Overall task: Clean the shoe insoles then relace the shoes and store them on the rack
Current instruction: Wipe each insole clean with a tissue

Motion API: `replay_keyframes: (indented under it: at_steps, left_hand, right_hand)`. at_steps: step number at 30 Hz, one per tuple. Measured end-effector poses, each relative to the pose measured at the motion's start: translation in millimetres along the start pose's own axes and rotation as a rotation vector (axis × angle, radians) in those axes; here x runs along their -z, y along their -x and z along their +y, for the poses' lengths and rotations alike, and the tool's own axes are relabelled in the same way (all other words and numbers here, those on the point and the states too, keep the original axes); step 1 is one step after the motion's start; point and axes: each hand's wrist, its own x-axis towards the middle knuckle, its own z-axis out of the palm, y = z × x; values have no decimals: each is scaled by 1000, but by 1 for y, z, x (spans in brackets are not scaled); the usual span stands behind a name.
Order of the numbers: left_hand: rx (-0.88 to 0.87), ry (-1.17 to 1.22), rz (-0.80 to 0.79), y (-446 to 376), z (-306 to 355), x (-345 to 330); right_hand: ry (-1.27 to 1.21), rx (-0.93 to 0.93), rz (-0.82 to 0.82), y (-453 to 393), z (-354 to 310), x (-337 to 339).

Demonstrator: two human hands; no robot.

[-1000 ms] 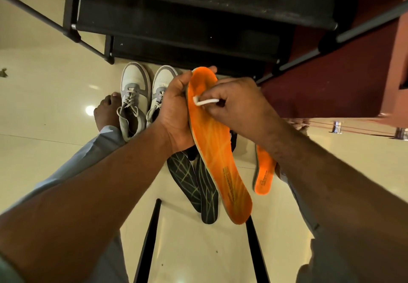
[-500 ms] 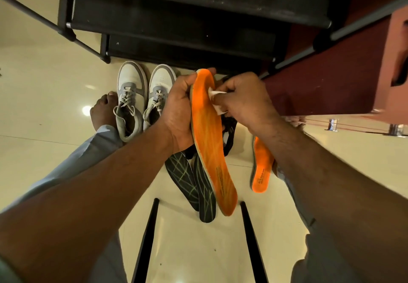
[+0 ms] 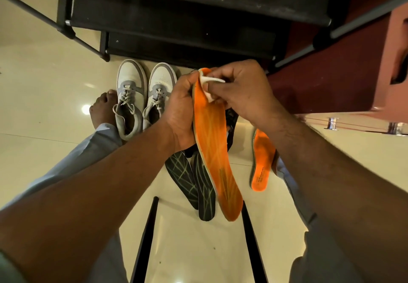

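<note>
My left hand grips an orange insole by its left edge near the toe, heel hanging down. My right hand pinches a small white wipe against the insole's toe end. A second orange insole lies on the floor to the right, partly under my right forearm. Two dark insoles with pale lines lie on the floor below the held one. A pair of white and grey laced sneakers stands on the floor to the left. Black shoes are mostly hidden behind the insole.
The black shoe rack with its shelves stands just beyond the shoes. A dark red cabinet is at the right. My bare foot rests left of the sneakers. Two black bars run along the glossy cream floor near me.
My right hand has moved the wipe up the orange insole from below the toe to its toe end. The insole has turned more edge-on in my left hand.
</note>
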Motion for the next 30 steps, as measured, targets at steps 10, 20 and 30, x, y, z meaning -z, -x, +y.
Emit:
replay_keyframes:
  at_steps: [10, 20, 30]
  left_hand:
    - [39, 30, 0, 0, -1, 2]
    - [44, 94, -3, 0, 2, 6]
    - [38, 133, -16, 1, 4, 6]
  right_hand:
    - [155, 111, -108, 0, -2, 4]
    - [380, 369, -289, 2, -3, 4]
    - [441, 447, -253, 0, 3, -1]
